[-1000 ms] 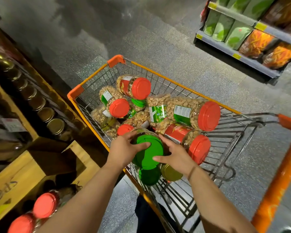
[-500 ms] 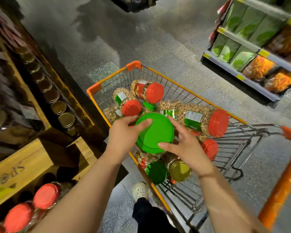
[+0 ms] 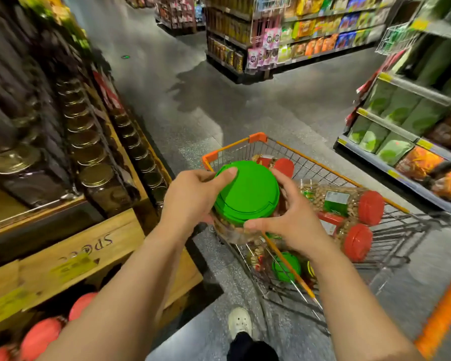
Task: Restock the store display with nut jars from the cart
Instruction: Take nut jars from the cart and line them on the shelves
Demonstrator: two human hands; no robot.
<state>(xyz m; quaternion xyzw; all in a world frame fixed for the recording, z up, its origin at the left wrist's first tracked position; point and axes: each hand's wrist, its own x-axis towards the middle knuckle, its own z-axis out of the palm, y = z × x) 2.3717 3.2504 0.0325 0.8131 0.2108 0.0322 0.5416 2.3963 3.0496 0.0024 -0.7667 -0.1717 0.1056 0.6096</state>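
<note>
Green-lidded nut jar [image 3: 246, 194] held above the cart [image 3: 331, 173] rim — left hand [image 3: 190, 201] and right hand [image 3: 287, 222] curled round opposite sides, likely to steady it toward the wooden display [image 3: 63, 256] left.

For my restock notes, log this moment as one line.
step: lifting jar | left hand and right hand: gripping green-lidded jar | position: above cart | display: not reached

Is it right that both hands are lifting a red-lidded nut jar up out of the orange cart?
Not quite: the lid is green, not red. The head view shows the left hand and right hand gripping a green-lidded nut jar above the orange cart. The red-lidded jars lie in the cart.
</note>
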